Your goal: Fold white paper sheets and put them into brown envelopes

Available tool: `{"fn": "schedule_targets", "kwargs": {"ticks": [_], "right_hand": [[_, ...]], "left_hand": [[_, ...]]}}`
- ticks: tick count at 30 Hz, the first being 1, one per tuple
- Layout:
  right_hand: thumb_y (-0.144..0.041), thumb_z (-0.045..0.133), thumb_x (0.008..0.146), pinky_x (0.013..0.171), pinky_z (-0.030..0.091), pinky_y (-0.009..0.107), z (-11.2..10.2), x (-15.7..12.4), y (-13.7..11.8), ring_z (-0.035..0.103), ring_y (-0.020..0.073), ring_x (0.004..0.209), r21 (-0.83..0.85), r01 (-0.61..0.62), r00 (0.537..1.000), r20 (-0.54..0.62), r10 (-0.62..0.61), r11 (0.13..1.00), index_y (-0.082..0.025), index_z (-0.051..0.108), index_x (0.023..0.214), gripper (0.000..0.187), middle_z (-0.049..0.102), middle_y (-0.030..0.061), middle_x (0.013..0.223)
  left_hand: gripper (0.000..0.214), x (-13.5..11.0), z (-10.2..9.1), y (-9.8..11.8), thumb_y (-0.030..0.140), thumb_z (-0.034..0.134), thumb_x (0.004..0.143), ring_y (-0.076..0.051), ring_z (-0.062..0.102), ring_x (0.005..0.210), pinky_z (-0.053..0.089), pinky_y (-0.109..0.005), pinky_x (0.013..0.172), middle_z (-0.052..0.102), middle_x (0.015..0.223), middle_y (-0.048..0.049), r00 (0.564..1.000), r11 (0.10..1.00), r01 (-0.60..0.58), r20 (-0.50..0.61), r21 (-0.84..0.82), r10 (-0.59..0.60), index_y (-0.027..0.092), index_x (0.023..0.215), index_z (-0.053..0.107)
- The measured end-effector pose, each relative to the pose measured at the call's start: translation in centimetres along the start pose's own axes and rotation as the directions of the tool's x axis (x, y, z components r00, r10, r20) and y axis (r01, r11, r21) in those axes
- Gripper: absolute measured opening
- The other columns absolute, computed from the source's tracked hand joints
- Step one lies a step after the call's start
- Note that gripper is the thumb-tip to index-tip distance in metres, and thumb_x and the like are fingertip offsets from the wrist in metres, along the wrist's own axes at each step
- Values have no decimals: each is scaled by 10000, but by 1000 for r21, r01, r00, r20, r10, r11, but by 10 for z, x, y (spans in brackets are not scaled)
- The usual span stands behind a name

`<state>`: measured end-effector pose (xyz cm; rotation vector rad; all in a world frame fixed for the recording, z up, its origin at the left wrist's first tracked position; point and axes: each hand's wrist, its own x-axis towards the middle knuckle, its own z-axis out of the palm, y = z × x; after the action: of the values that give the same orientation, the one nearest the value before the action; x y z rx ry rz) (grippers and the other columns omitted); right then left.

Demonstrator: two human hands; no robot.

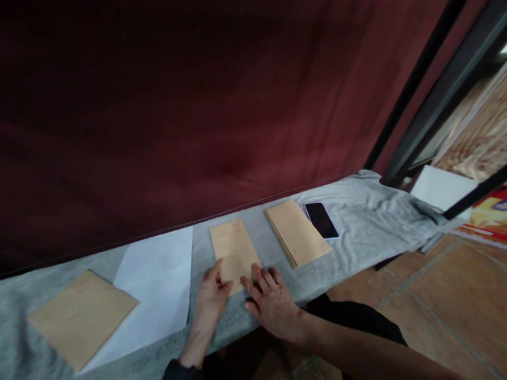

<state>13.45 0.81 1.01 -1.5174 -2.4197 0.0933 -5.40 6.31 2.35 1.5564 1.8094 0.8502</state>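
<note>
A single tan envelope (233, 249) lies flat on the grey cloth-covered table (364, 221), straight ahead of me. My left hand (211, 297) rests at its near left corner with the thumb and fingers touching the edge. My right hand (272, 301) lies palm down at the near right corner, fingers spread over the edge. Neither hand has lifted the envelope. A black watch (182, 374) is on my left wrist.
A stack of tan envelopes (296, 232) lies to the right, with a black phone (321, 219) beside it. A white sheet (157, 287) and another tan envelope (80, 317) lie to the left. A dark red curtain (177, 103) hangs behind the table. A white box (442, 189) sits far right.
</note>
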Motion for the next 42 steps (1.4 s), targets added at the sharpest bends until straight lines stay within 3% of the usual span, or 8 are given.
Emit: {"fn": "schedule_targets", "kwargs": {"ticks": [5, 8, 11, 16, 24, 31, 36, 42], "right_hand": [[-507, 443, 1035, 1156, 313, 572, 4, -1, 2, 434, 342, 1407, 9, 28, 1000, 14, -28, 1000, -227, 421, 1535, 573, 342, 188, 1616], [-426, 479, 1027, 1174, 285, 581, 8, -1, 1, 408, 355, 1430, -18, 24, 1000, 19, -23, 1000, -207, 416, 1542, 563, 321, 203, 1620], [-330, 507, 990, 1201, 252, 578, 16, -5, 4, 359, 357, 1465, -54, 59, 998, 22, -58, 997, -156, 357, 1573, 626, 315, 209, 1619], [-318, 556, 902, 1217, 272, 559, 26, -16, 14, 273, 357, 1505, -125, 162, 985, -36, -168, 979, -83, 158, 1620, 854, 275, 191, 1639], [-270, 380, 1039, 1232, 276, 479, 29, -20, 28, 316, 242, 1504, -85, 74, 987, -133, -85, 994, -102, 268, 1593, 590, 337, 145, 1622], [-334, 355, 1074, 1231, 295, 477, 10, -11, 36, 354, 217, 1488, 63, 28, 999, -33, -26, 998, -158, 361, 1566, 522, 400, 122, 1593], [-377, 208, 1107, 1234, 308, 409, -20, 9, 20, 322, 164, 1500, 341, 16, 996, 78, -45, 940, -149, 349, 1570, 535, 399, 99, 1596], [-441, 252, 1099, 1276, 192, 387, -11, 5, -5, 161, 166, 1549, 386, 73, 967, 196, -160, 920, -116, 242, 1602, 598, 240, 109, 1659]], "left_hand": [[501, -7, 6, 3, 124, 572, 818, -221, 696, 964, 573, -376, 914, 672, 1164, -125, 986, 921, -141, -34, 364, 165, 146, 1317, 615], [468, -24, 20, 7, 124, 447, 906, -302, 615, 1222, 529, -472, 1013, 601, 1370, -189, 936, 799, -267, -52, 539, 348, 130, 1353, 587], [537, -47, 46, 9, 97, 339, 947, -294, 406, 1459, 468, -465, 1111, 444, 1560, -192, 878, 746, -421, 25, 516, 478, 112, 1469, 463], [693, -83, 75, 6, 348, 371, 1025, -282, 242, 1539, 382, -508, 1196, 296, 1646, -186, 818, 717, -549, 100, 429, 567, 116, 1611, 84], [785, -90, 56, -13, 537, 461, 977, -375, 320, 1495, 417, -548, 1153, 416, 1554, -278, 785, 589, -518, 70, 620, 616, 13, 1541, 303], [726, -85, 49, -5, 539, 432, 978, -384, 352, 1477, 367, -573, 1174, 472, 1506, -291, 803, 531, -523, 176, 667, 570, -8, 1455, 459], [666, -83, 48, -12, 410, 394, 996, -347, 328, 1494, 356, -543, 1194, 423, 1549, -268, 764, 492, -576, 215, 653, 609, -4, 1516, 360], [770, -86, 50, -19, 128, 427, 895, -326, 317, 1501, 300, -560, 1227, 381, 1594, -203, 714, 412, -628, 278, 660, 643, 121, 1604, 128]]}}
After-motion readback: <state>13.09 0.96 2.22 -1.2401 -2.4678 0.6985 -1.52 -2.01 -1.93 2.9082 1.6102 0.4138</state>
